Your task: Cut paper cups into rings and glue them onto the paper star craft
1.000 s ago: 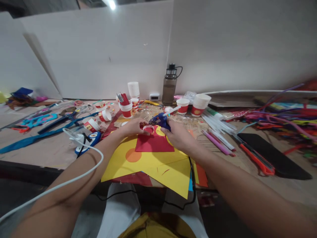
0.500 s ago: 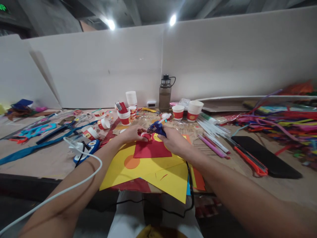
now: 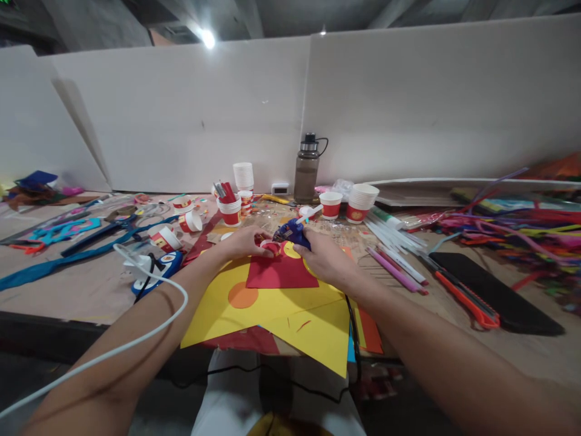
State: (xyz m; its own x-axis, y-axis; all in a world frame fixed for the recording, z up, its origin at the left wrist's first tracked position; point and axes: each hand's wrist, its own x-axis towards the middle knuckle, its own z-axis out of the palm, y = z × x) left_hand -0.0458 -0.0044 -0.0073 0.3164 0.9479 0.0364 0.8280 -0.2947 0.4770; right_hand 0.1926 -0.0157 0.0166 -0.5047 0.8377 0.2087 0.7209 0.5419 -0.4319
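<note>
White wall panels (image 3: pixel 204 115) behind, dark ceiling above; below, as looked down on from the head view, a crowded worktable (image 3: pixel 86 303) with coloured sheets along its near edge. At its middle, left hand (image 3: pixel 245 242) with fingertips apparently closed on a small ring (image 3: pixel 271 247), red with a pale rim, over a red sheet (image 3: pixel 284 277). Right hand (image 3: pixel 320 251) wrapped around a blue glue gun (image 3: pixel 297 233), nozzle pointing left, close to the ring — too small to tell whether touching.

Apparently working at the ring with the nozzle. For a good result: pinch the ring lightly and hold it level, keep fingertips clear of the likely hot tip, squeeze gently, turn the ring rather than the gun, and leave slack in the black cord (image 3: pixel 356 339).

Counted: one gun, with one white glue stick (image 3: pixel 312 213) jutting from its rear; one ring; one red sheet under the hands; at least two yellow sheets (image 3: pixel 318 339); one orange disc (image 3: pixel 242 295). Farther off, one bottle (image 3: pixel 307 175); one orange cutter (image 3: pixel 467 300) beside one black slab (image 3: pixel 512 297); three loose cups (image 3: pixel 166 238) at left, at least two on their sides. Far right, coloured strands (image 3: pixel 499 230) — too tangled to count.
</note>
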